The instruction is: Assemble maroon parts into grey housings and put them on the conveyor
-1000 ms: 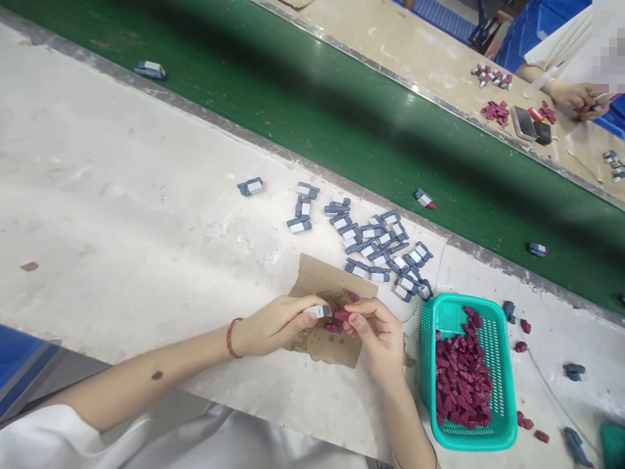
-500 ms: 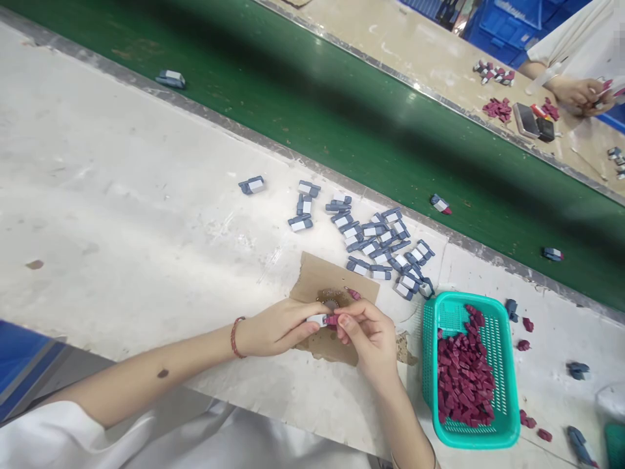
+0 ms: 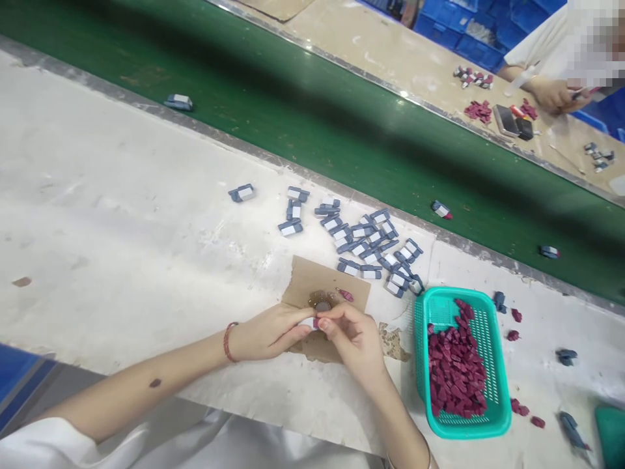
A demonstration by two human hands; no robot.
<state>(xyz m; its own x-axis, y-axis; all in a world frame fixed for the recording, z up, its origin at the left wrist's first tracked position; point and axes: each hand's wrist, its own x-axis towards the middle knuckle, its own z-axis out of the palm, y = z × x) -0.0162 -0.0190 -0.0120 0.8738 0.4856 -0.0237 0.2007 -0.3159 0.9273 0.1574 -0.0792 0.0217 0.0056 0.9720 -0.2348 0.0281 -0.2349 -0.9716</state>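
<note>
Over a torn piece of cardboard (image 3: 300,280), my left hand (image 3: 273,332) pinches a small white-faced plastic part (image 3: 306,322). My right hand (image 3: 355,340) has thumb and forefinger closed on a small maroon piece (image 3: 316,323) at that part's right end; the fingers mostly cover it, and how far it sits inside cannot be seen. On the cardboard, just beyond my fingers, lie a dark wet-looking patch with a round grey spot (image 3: 323,306) and a loose maroon piece (image 3: 345,294).
Several blue-and-white parts (image 3: 361,231) lie beyond the cardboard. A green basket (image 3: 499,384) of maroon pieces stands to the right, with loose pieces (image 3: 519,407) beside it. Further off runs a green conveyor belt (image 3: 293,117) carrying several parts. Across it, a co-worker's hand (image 3: 551,94) is busy.
The maroon piece has come closer to the white-faced part, and less of it shows between my fingers. My right hand has moved slightly left towards my left hand. The view has shifted a little.
</note>
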